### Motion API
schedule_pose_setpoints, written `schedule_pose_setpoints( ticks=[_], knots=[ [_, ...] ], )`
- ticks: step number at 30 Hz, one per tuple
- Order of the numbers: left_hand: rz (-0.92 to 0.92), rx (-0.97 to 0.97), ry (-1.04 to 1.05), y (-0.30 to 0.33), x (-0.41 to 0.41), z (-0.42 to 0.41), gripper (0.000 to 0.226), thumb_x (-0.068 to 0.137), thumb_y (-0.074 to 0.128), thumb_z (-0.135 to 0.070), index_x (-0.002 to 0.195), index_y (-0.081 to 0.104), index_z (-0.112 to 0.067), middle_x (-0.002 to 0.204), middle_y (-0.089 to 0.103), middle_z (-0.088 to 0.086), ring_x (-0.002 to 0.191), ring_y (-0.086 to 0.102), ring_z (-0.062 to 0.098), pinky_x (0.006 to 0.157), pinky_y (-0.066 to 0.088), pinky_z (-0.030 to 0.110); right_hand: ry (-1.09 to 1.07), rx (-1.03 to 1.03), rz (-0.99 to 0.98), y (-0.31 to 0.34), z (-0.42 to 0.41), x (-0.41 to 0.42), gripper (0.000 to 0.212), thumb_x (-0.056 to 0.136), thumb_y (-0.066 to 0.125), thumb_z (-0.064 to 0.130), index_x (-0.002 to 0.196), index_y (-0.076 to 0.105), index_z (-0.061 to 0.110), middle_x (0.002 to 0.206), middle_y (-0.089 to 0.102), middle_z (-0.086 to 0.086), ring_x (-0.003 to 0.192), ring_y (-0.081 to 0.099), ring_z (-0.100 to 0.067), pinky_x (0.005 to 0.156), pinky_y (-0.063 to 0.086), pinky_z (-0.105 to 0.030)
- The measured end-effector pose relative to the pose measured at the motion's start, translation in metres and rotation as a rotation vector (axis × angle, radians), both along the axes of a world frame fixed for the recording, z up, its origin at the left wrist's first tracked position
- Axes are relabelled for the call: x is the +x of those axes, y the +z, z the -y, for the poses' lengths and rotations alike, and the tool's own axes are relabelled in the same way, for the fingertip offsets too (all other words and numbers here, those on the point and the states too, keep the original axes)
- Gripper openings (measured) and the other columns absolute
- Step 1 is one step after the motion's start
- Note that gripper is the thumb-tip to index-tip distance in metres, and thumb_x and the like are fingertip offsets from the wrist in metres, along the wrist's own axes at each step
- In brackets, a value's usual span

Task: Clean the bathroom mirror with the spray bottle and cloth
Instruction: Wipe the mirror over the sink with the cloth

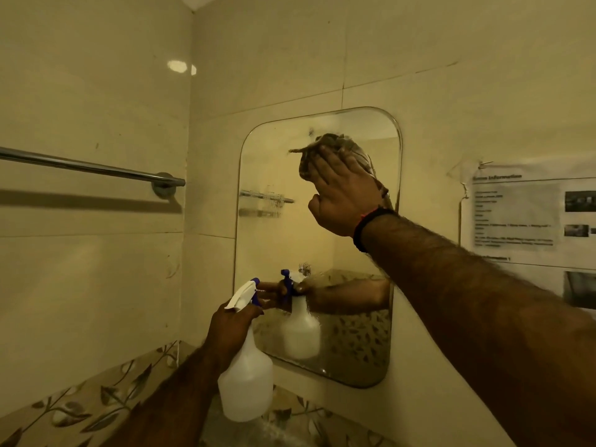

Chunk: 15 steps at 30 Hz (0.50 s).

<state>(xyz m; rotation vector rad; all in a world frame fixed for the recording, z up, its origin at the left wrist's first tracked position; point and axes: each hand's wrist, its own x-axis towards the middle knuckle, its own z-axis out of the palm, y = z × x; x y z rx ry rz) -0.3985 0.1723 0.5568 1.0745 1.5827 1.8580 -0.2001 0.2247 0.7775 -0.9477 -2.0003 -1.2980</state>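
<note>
Walls: we see pale glossy tiles (96,269) all round, w/ a leaf-pattern border strip (80,404) low at left.
Mirror: the mirror (274,240) hangs on the far wall, rounded corners, just right of the room corner; drip streaks show on its left part.
Towel rail: a steel towel rail (93,167) is fixed to the left wall, its reflection visible in the glass.
Notice: a paper notice (519,217) is stuck right of the mirror, torn at its top-left corner; heading ends in "Information", 1st word and body txt too blurred for us to read; small dark photos along its right side.
Right arm: our right forearm crosses in front of the mirror's lower right corner and covers part of the notice; dark wristband (367,225) w/ a red edge.
Bottle: the spray bottle (246,379) is white, translucent, blue nozzle, no label we can make out; held upright below the mirror's lower left, nozzle toward the glass, apart from it.
Left hand: left hand (230,330) wrapped round the bottle neck at the trigger.
Right hand: right hand (343,191) flat, fingers spread, pressing the cloth onto the glass, not closed round it.
Cloth: the cloth (335,146) is bunched, brownish, against the mirror's upper middle, mostly under our palm.
</note>
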Motion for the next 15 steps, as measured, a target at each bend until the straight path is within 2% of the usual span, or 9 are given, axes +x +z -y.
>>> schedule_pose_setpoints(
  ticks=[4, 9, 15],
  knots=[
    [-0.005, -0.022, -0.001, 0.0, 0.009, -0.004, 0.053, 0.084, 0.067, -0.022, 0.132, 0.049, -0.008, 0.114, 0.059, 0.018, 0.1, 0.057, 0.035, 0.087, 0.048, 0.045, -0.047, 0.053, 0.017, 0.008, 0.002, 0.012, 0.064, 0.095, 0.022, 0.04, 0.154, 0.017, 0.018, 0.162, 0.014, -0.004, 0.15, 0.005, -0.021, 0.121, 0.001, -0.045],
    [-0.046, -0.023, -0.018, 0.003, 0.015, -0.005, 0.047, 0.084, 0.066, -0.022, 0.127, 0.053, -0.01, 0.107, 0.061, 0.013, 0.093, 0.058, 0.03, 0.081, 0.047, 0.04, -0.082, 0.098, -0.107, 0.035, 0.009, 0.034, 0.065, 0.094, 0.027, 0.038, 0.154, 0.022, 0.013, 0.162, 0.018, -0.006, 0.15, 0.007, -0.024, 0.121, -0.001, -0.046],
    [-0.028, -0.04, -0.004, 0.0, 0.012, -0.005, 0.05, 0.083, 0.067, -0.023, 0.129, 0.051, -0.009, 0.11, 0.061, 0.014, 0.095, 0.058, 0.031, 0.08, 0.048, 0.04, -0.136, 0.069, -0.185, 0.041, 0.009, 0.029, 0.066, 0.096, 0.022, 0.039, 0.155, 0.013, 0.011, 0.163, 0.009, -0.008, 0.15, -0.002, -0.026, 0.121, 0.0, -0.047]
  ],
)
